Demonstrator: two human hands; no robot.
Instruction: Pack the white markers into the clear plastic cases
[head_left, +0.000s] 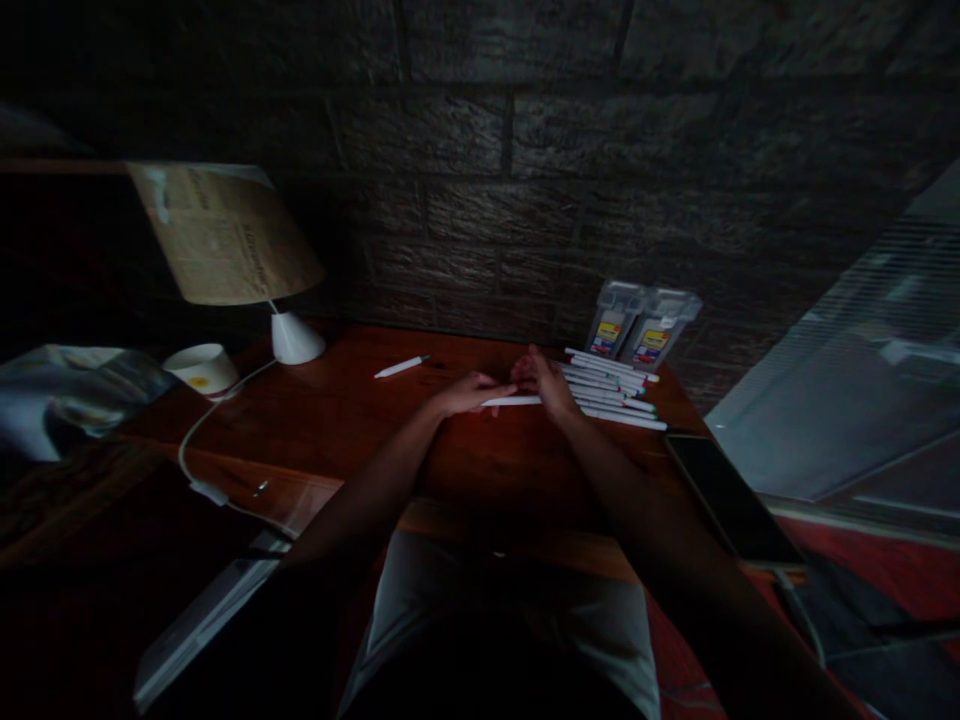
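A white marker (514, 401) lies level between my two hands, just above or on the brown wooden table. My left hand (471, 392) is closed around its left end, thumb stretched along the top. Beside the marker's other end is my right hand (549, 385), fingers raised and apart; its palm side is partly hidden. Just right of that hand, several white markers (611, 385) with coloured ends lie side by side in a row. A single white marker (401, 367) with a grey tip rests apart, to the left of my left hand.
Two clear plastic cases (651, 330) with yellow labels stand at the back right by the brick wall. A dark phone (733, 500) lies on the right edge. On the left are a lamp (296, 338), a paper cup (204, 370) and a white cord (184, 450).
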